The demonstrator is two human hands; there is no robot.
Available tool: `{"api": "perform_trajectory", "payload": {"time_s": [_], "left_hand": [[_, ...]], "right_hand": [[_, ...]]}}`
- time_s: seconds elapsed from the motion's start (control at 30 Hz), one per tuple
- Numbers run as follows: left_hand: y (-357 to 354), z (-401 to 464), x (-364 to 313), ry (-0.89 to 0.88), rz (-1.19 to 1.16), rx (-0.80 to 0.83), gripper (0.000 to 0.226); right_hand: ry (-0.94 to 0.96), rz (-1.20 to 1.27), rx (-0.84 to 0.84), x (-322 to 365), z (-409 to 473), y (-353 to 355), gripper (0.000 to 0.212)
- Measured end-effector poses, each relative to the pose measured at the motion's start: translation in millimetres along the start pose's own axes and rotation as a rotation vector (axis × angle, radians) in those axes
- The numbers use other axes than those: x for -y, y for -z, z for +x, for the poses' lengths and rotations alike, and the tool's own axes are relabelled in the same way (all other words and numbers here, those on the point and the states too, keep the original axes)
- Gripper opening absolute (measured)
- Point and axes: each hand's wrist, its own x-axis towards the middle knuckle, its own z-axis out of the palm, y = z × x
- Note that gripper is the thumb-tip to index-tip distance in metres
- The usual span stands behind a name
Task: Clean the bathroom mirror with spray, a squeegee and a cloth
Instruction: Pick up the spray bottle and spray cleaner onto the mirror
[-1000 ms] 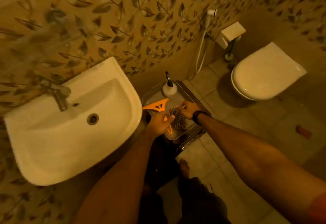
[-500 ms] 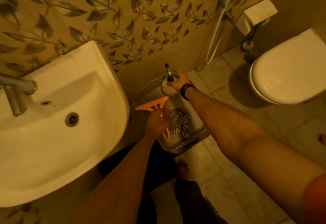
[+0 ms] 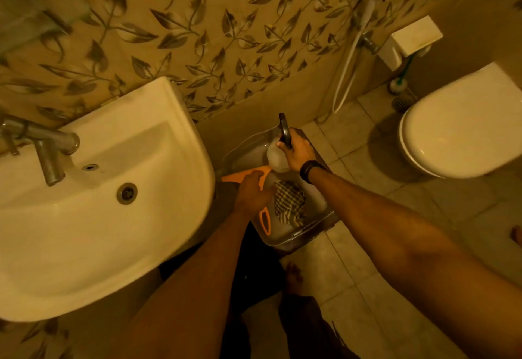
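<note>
View from above, looking down past two bare forearms in a dim, amber-lit bathroom. A clear plastic tray (image 3: 319, 219) sits low beside the wall, just to the right of a white wash basin (image 3: 158, 217). The right hand (image 3: 299, 151), with a dark band at the wrist, is wrapped around the neck of a pale spray bottle (image 3: 275, 156) — its dark trigger head sticks up above the fingers. The bottle is at the far end of the tray; whether its base touches the tray cannot be told.

The left hand (image 3: 251, 193) is over the middle of an orange squeegee (image 3: 264, 220), which lies along the tray's left side; the looped handle shows below the hand and the wide blade end above it. The fingers curl down around the squeegee, but whether they actually clench it cannot be told. A checked cloth (image 3: 289, 203) lies crumpled in the tray, just right of the squeegee and touched by neither hand.

The basin has a metal tap (image 3: 49, 151) and a drain. To the far right stands a white toilet (image 3: 463, 130) (lid closed), well apart from the tray. The wall behind is tiled with a leaf pattern, and a white hand-shower hose (image 3: 346, 73) hangs on it. The floor is pale tile.
</note>
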Motion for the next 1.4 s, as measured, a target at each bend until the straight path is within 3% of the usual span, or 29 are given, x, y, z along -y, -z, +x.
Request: {"api": "perform_trajectory", "payload": {"time_s": [0.2, 0.4, 0.6, 0.77, 0.9, 1.0, 1.1, 1.23, 1.4], "left_hand": [[43.9, -22.4, -48.8, -0.123, -0.172, -0.011, 0.067], [124.1, -72.3, -89.9, -0.275, -0.224, -0.128, 0.116], [217.0, -118.8, -105.1, -0.389, -0.473, -0.457, 0.106], [305.3, -151.9, -112.7, -0.519, -0.584, -0.475, 0.096], [374.2, -183.8, -100.3, -0.588, -0.550, -0.536, 0.088], [419.9, -197.7, -87.4, -0.613, -0.493, -0.539, 0.084], [459.1, -212.7, -81.1, -0.603, -0.405, -0.390, 0.081], [486.2, -236.6, -62.7, -0.636, -0.443, -0.559, 0.105], [518.6, -263.4, -59.8, -0.702, -0.465, -0.626, 0.101]], "right_hand": [[0.213, 0.084, -0.116, 71.7, -36.7, 39.0, 0.024], [0.419, 0.293, -0.215, 212.8, -81.8, 63.6, 0.043], [0.657, 0.332, -0.182, 350.9, -128.1, 58.6, 0.050], [0.750, 0.192, -0.203, 457.2, -158.8, 37.9, 0.058], [0.786, 0.130, -0.232, 530.7, -175.3, 14.3, 0.039], [0.777, 0.231, -0.178, 573.9, -192.9, -0.6, 0.040], [0.780, 0.371, -0.115, 601.6, -205.3, -18.1, 0.046], [0.800, 0.403, -0.031, 629.1, -223.1, -41.9, 0.042], [0.868, 0.388, 0.042, 671.4, -242.2, -51.5, 0.027]]}}
